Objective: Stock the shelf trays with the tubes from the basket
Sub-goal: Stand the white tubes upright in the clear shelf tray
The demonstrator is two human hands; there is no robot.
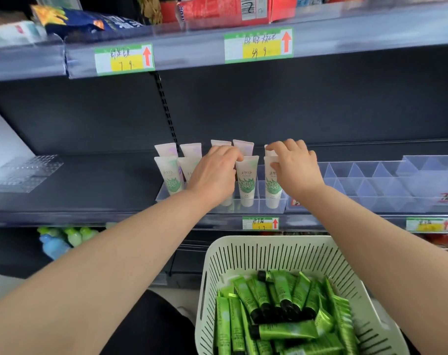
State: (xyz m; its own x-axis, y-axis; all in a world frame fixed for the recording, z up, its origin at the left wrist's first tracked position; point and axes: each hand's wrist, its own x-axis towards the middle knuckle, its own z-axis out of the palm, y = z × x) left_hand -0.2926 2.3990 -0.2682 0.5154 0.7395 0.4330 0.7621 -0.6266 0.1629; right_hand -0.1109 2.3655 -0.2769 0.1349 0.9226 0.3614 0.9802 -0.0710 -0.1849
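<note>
Several white tubes with green leaf labels (246, 180) stand cap-down in a clear divided tray (258, 208) on the middle shelf. My left hand (214, 172) reaches over the tray's centre, its fingers curled on a tube that it mostly hides. My right hand (295, 165) pinches the top of the rightmost white tube (272, 185). Below, a white slotted basket (243, 254) holds several bright green tubes with black caps (281, 329).
More clear divided trays (371, 183) stand to the right on the same shelf. A clear bubble sheet (25, 172) lies at the shelf's left. Price tags (260, 222) line the shelf edges. Packaged goods sit on the upper shelf; bottles (61, 239) stand below.
</note>
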